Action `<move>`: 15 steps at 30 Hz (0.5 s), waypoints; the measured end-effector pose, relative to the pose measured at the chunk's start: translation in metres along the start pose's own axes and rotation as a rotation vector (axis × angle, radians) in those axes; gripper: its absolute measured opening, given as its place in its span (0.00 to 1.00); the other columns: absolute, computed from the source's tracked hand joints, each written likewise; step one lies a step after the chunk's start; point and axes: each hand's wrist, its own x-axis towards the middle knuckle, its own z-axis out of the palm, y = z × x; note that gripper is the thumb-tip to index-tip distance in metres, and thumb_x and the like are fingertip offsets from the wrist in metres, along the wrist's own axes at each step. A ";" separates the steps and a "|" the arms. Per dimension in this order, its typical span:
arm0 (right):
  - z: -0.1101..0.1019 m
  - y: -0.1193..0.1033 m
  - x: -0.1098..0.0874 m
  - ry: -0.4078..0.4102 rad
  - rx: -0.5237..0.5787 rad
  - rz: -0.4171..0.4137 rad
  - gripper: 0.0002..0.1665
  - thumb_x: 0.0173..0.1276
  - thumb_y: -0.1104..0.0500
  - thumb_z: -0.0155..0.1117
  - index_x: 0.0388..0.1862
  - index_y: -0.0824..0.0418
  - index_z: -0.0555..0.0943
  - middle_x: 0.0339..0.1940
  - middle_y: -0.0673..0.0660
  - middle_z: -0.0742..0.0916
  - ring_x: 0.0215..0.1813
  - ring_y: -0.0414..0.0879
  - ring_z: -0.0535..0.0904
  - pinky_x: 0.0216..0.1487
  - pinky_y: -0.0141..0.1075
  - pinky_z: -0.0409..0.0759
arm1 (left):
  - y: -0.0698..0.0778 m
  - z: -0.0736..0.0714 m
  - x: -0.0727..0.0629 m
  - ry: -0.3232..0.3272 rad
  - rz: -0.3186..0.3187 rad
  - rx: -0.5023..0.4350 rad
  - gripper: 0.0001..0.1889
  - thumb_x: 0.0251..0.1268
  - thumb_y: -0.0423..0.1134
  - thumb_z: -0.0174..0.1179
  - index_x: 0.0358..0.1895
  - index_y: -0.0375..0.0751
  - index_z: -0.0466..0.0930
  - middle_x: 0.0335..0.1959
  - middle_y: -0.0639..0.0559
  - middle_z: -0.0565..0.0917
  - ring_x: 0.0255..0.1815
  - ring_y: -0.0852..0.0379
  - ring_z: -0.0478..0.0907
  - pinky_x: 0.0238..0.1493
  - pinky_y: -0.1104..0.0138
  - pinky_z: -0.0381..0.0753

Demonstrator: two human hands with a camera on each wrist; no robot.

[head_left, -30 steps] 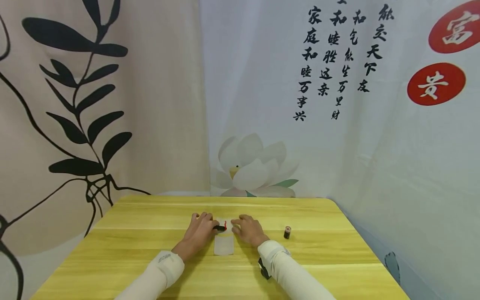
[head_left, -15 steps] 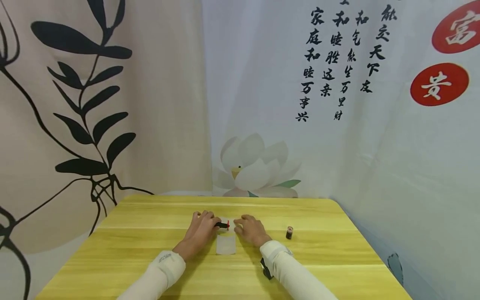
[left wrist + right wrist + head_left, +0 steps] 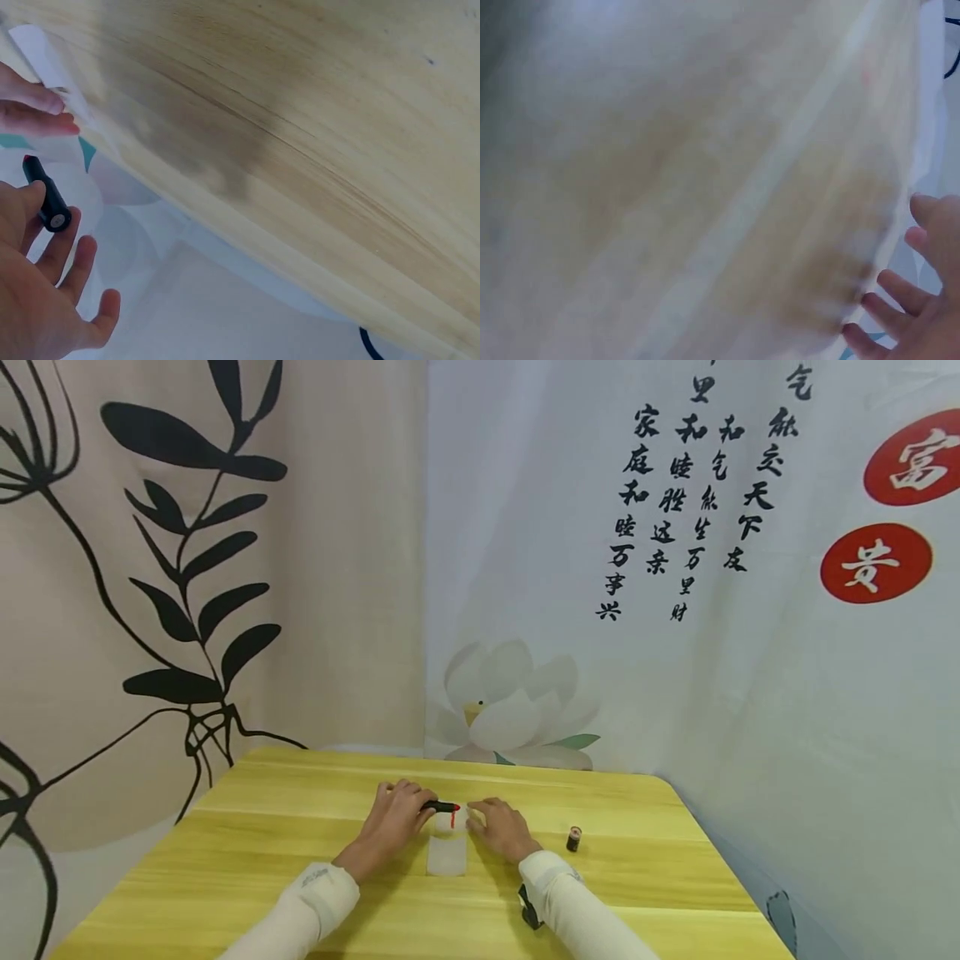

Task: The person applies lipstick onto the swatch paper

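In the head view my left hand [image 3: 397, 818] pinches a black lipstick [image 3: 439, 807] with a red tip. That tip points right and overlaps the top of a red stroke on a small white paper [image 3: 442, 828]. The left wrist view shows the lipstick [image 3: 49, 196] held between thumb and fingers, its round black end facing the camera, the other fingers spread. My right hand [image 3: 504, 828] lies with loosely bent fingers at the paper's right edge. A second white sheet [image 3: 447, 857] lies just nearer to me. In the right wrist view the right hand [image 3: 922, 281] has its fingers apart.
A small dark cylinder with a pale top [image 3: 573, 839] stands upright to the right of my right hand. The yellow wooden table [image 3: 652, 877] ends at a printed cloth backdrop [image 3: 345, 568]. A black device [image 3: 529, 908] sits under my right wrist.
The lipstick tip has gone from the lower end of the red stroke to its top, away from me. My right hand stays by the paper. The head view has tilted slightly.
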 end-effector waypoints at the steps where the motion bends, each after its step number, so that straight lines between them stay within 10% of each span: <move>1: -0.001 0.000 -0.003 -0.006 0.015 0.001 0.23 0.80 0.50 0.62 0.68 0.57 0.81 0.66 0.66 0.82 0.61 0.63 0.82 0.53 0.57 0.84 | 0.000 0.000 -0.002 0.000 -0.007 -0.004 0.09 0.69 0.45 0.70 0.47 0.49 0.89 0.43 0.53 0.89 0.48 0.50 0.81 0.55 0.46 0.74; 15: -0.023 -0.018 -0.045 -0.097 -0.022 -0.203 0.25 0.80 0.47 0.62 0.69 0.57 0.82 0.69 0.65 0.81 0.64 0.58 0.82 0.43 0.46 0.87 | -0.002 -0.014 -0.027 -0.014 0.042 -0.021 0.08 0.64 0.43 0.74 0.45 0.49 0.90 0.40 0.54 0.87 0.46 0.50 0.81 0.56 0.43 0.74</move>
